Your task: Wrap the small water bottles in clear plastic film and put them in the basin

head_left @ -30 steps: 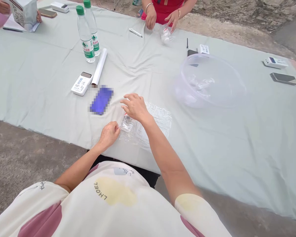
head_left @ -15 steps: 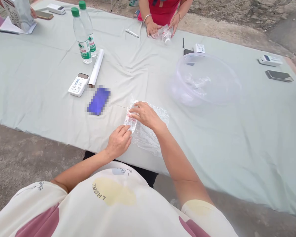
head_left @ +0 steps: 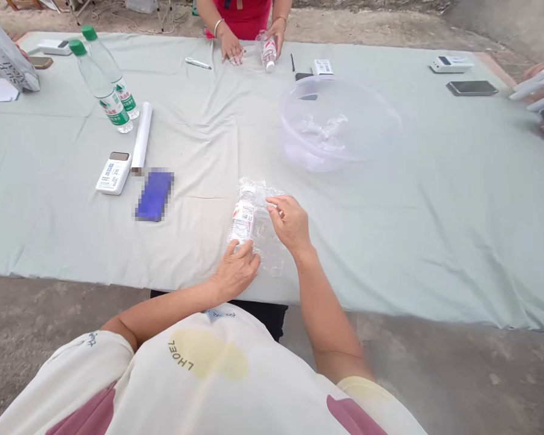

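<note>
A small clear bottle (head_left: 243,212) with a white cap and a red-and-white label lies on the cloth, its cap end away from me. Thin clear plastic film (head_left: 268,251) is around it and spreads to its right, crumpled. At the base of the bottle, my left hand (head_left: 236,270) holds it with bent fingertips. My right hand (head_left: 292,225) hovers just right of the bottle over the film, thumb and forefinger curved with a small gap. Whether a thin edge of film touches those fingertips is hard to see.
A clear plastic basin (head_left: 340,160) holds crumpled film. Left stand two green-capped bottles (head_left: 111,106), a white roll (head_left: 142,136), a white device (head_left: 114,173) and a blurred blue item (head_left: 154,194). Across the table, a person's hands (head_left: 278,36) handle another small bottle (head_left: 269,51).
My right hand has lifted off the bottle and moved right, uncovering its label and cap. My left hand stays at its base. The view has turned right; another person's hands appear at the right edge.
</note>
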A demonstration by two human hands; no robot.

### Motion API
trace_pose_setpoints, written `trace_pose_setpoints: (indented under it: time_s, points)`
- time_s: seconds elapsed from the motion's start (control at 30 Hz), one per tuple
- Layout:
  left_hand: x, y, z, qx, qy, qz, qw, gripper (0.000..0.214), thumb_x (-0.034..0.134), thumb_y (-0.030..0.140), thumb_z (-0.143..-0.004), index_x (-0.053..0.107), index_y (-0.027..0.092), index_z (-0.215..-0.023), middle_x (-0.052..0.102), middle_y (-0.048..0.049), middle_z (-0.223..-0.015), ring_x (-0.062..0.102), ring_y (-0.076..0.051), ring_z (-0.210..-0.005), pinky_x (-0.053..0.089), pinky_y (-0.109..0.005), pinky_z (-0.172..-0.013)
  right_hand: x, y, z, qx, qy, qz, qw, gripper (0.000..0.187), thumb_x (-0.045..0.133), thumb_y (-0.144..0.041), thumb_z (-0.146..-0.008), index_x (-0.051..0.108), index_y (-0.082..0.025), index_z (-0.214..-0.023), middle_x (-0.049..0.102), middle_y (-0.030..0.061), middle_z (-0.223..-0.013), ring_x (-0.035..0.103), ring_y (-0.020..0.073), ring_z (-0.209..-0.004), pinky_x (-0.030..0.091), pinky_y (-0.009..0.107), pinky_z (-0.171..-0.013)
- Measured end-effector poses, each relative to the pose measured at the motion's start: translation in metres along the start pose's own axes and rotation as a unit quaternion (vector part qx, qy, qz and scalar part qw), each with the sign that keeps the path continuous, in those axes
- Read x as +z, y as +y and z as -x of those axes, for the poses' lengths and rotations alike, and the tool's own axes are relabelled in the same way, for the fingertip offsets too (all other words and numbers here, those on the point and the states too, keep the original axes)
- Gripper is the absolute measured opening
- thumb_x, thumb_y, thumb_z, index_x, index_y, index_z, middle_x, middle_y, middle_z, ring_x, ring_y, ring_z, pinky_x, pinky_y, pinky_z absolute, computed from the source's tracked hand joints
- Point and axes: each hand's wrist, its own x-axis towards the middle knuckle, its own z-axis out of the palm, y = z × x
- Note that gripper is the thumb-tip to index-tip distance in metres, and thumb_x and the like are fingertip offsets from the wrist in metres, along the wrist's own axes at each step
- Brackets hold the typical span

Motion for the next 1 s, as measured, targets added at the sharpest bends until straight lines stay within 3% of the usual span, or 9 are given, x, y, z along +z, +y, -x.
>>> trace_pose_setpoints:
  time_s: [0.17,0.3,0.4,0.5,0.63,0.7,0.8,0.9,1.0]
  points:
    - [0.000,0.004,-0.010,-0.014,-0.034,-0.025,0.999,0.027,0.055,0.031,-0.095,0.064,0.012,-0.112,0.067,-0.0217,-0.116,0.050,-0.031,-0.126,0.038,-0.051,-0.100,0.020,-0.036,0.002,0.024,-0.062,-0.037,0.997,0.033,0.052,-0.040,-0.096,0.066,-0.024,-0.121,0.061,0.0086,-0.122,0.063,0.0186,-0.087,0.055,0.035,-0.079]
    - [0.000,0.006,-0.013,-0.001,-0.042,-0.024,0.999,0.036,0.053,0.027,-0.095,0.060,0.012,-0.127,0.060,-0.0223,-0.135,0.048,-0.035,-0.130,0.038,-0.054,-0.099,0.032,-0.048,0.001,0.123,-0.070,0.012,0.990,0.055,0.064,-0.052,-0.086,0.058,-0.024,-0.132,0.053,0.0110,-0.129,0.063,0.0246,-0.099,0.054,0.037,-0.076]
    - [0.002,0.007,-0.012,0.014,-0.047,-0.005,0.999,0.035,0.054,0.024,-0.094,0.061,0.012,-0.126,0.064,-0.0223,-0.129,0.053,-0.034,-0.125,0.035,-0.058,-0.105,0.028,-0.046,0.002,0.175,-0.072,-0.006,0.982,0.062,0.062,-0.052,-0.086,0.051,-0.024,-0.140,0.053,0.0119,-0.131,0.065,0.0237,-0.095,0.055,0.038,-0.077]
    - [0.001,0.010,-0.010,0.094,-0.058,0.090,0.990,0.029,0.057,0.026,-0.093,0.065,0.015,-0.118,0.070,-0.0177,-0.116,0.060,-0.031,-0.117,0.036,-0.057,-0.106,0.019,-0.037,0.006,0.204,-0.078,-0.031,0.975,0.059,0.053,-0.046,-0.090,0.048,-0.020,-0.144,0.056,0.0134,-0.132,0.066,0.0238,-0.095,0.053,0.039,-0.086]
    - [-0.009,0.013,-0.006,0.198,-0.005,0.309,0.930,0.023,0.051,0.030,-0.097,0.066,0.023,-0.112,0.073,-0.0077,-0.113,0.065,-0.020,-0.109,0.046,-0.039,-0.098,0.007,-0.013,0.018,0.225,-0.086,0.004,0.970,0.049,0.041,-0.036,-0.094,0.057,-0.017,-0.136,0.065,0.0146,-0.122,0.062,0.0310,-0.109,0.050,0.046,-0.093]
    - [-0.014,0.010,-0.006,0.126,0.089,0.359,0.920,0.023,0.047,0.029,-0.098,0.066,0.022,-0.108,0.074,-0.0068,-0.104,0.067,-0.018,-0.100,0.049,-0.035,-0.092,0.001,0.000,0.026,0.234,-0.061,0.019,0.970,0.047,0.043,-0.036,-0.092,0.061,-0.017,-0.131,0.063,0.0157,-0.125,0.060,0.0326,-0.112,0.050,0.048,-0.094]
    - [-0.014,-0.006,-0.014,-0.083,0.202,0.356,0.909,0.021,0.045,0.026,-0.097,0.063,0.020,-0.107,0.071,-0.0077,-0.096,0.066,-0.019,-0.093,0.051,-0.036,-0.086,-0.009,0.013,0.037,0.251,-0.014,-0.008,0.968,0.049,0.050,-0.039,-0.089,0.059,-0.019,-0.133,0.062,0.0144,-0.129,0.065,0.0281,-0.097,0.053,0.047,-0.088]
    - [-0.006,-0.027,-0.027,-0.229,0.158,0.308,0.910,0.023,0.052,0.029,-0.095,0.060,0.018,-0.113,0.068,-0.0115,-0.109,0.063,-0.024,-0.103,0.049,-0.042,-0.091,-0.015,0.014,0.044,0.257,0.034,-0.049,0.964,0.045,0.049,-0.038,-0.089,0.060,-0.021,-0.129,0.065,0.0110,-0.122,0.065,0.0232,-0.085,0.054,0.044,-0.083]
    - [0.003,-0.036,-0.038,-0.246,0.081,0.295,0.920,0.027,0.056,0.036,-0.094,0.060,0.017,-0.112,0.066,-0.0123,-0.114,0.062,-0.026,-0.108,0.047,-0.047,-0.095,-0.014,0.002,0.048,0.230,0.059,-0.081,0.968,0.041,0.048,-0.038,-0.090,0.062,-0.021,-0.124,0.067,0.0090,-0.116,0.063,0.0203,-0.079,0.055,0.041,-0.080]
